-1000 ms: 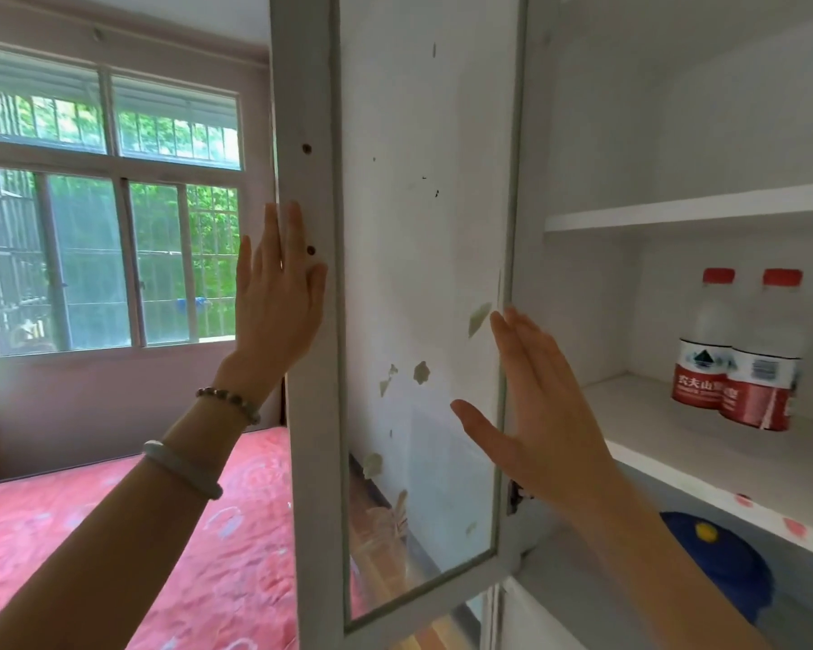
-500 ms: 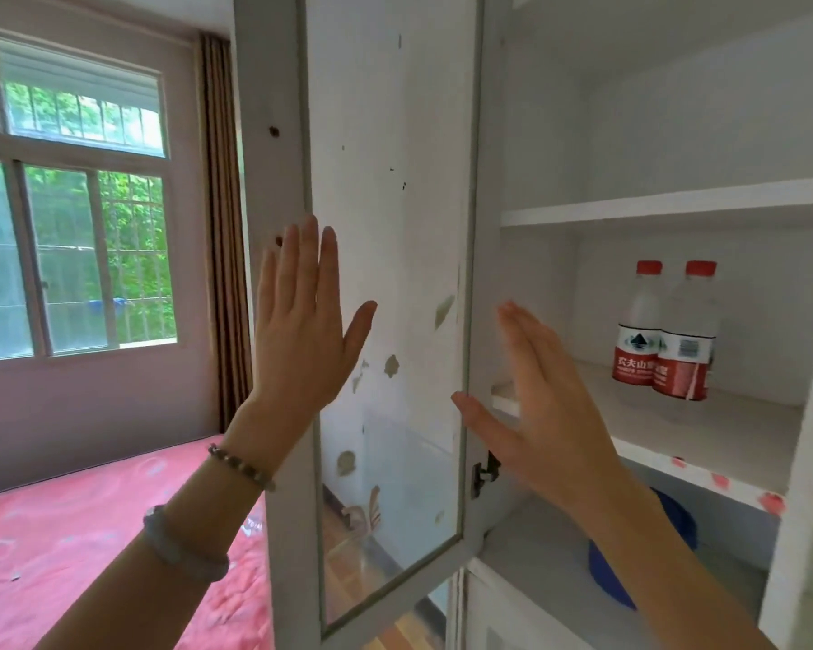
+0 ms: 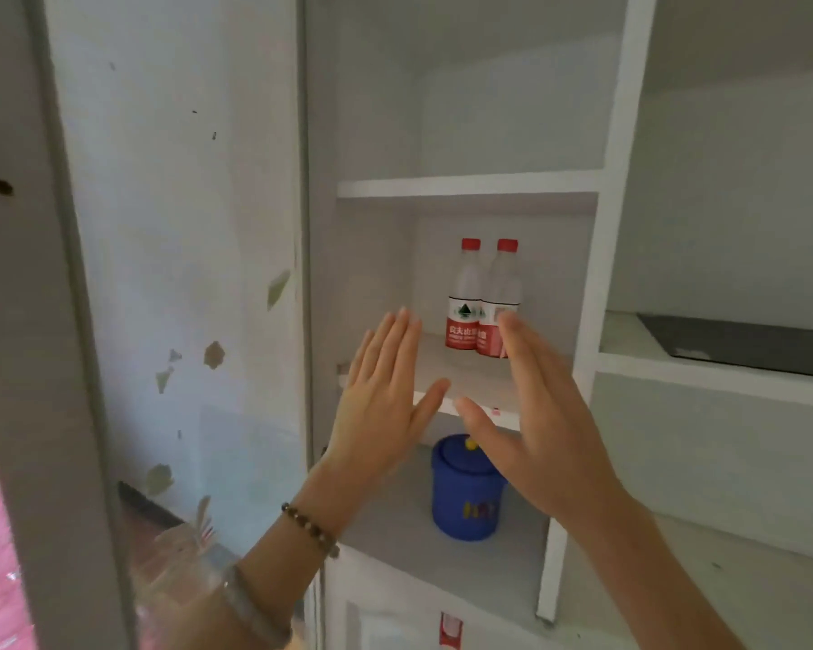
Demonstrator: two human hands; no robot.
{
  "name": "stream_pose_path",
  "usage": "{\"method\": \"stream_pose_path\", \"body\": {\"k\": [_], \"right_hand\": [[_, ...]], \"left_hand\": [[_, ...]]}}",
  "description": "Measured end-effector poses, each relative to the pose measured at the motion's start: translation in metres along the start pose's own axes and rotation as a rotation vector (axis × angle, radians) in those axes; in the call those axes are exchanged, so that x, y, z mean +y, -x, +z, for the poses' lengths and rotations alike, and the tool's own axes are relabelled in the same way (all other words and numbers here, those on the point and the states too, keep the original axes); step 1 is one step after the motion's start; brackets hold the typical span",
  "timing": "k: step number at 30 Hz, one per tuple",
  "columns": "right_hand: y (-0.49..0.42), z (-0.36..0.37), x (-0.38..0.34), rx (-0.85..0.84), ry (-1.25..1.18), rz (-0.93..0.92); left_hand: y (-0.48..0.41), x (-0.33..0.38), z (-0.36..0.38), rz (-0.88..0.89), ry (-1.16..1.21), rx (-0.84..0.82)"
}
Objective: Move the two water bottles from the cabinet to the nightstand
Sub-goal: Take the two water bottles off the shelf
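Stood upright, touching, on the middle shelf: two water bottles (red caps). Raised before that shelf, empty, fingers spread flat: left hand, right hand. Below it, blue lidded jar. Left of it, open glass door.

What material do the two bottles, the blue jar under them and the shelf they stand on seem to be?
The two bottles look like clear thin plastic: see-through bodies, red caps, printed red labels. The blue jar looks like opaque plastic, though glazed ceramic is possible; its surface is smooth, evenly coloured. The shelf seems to be white painted or laminated board, matte with a flat square edge.
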State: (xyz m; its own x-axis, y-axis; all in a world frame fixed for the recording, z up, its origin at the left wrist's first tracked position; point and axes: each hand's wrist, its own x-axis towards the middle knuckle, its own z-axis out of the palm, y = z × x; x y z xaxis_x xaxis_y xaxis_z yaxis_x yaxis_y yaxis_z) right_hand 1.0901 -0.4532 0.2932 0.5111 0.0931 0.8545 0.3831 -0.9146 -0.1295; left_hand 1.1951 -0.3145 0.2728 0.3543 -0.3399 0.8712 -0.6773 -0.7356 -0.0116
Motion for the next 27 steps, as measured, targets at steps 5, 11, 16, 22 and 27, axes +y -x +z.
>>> {"method": "stream_pose_path", "body": {"k": [5, 11, 16, 22, 27], "right_hand": [[0.005, -0.011, 0.029, -0.011, -0.003, 0.084], [0.0, 0.018, 0.056, -0.025, -0.058, 0.242], [-0.026, 0.053, 0.078, -0.03, -0.054, 0.309], [-0.07, 0.101, 0.127, 0.092, 0.009, 0.369], [-0.097, 0.141, 0.162, 0.16, -0.069, 0.523]], "left_hand": [[-0.01, 0.012, 0.032, -0.073, 0.183, -0.008], [-0.017, 0.009, 0.07, -0.172, 0.431, -0.058], [-0.048, -0.016, 0.109, -0.286, 0.538, -0.153], [-0.101, -0.046, 0.156, -0.474, 0.775, -0.32], [-0.129, -0.064, 0.19, -0.432, 0.67, -0.359]]}}
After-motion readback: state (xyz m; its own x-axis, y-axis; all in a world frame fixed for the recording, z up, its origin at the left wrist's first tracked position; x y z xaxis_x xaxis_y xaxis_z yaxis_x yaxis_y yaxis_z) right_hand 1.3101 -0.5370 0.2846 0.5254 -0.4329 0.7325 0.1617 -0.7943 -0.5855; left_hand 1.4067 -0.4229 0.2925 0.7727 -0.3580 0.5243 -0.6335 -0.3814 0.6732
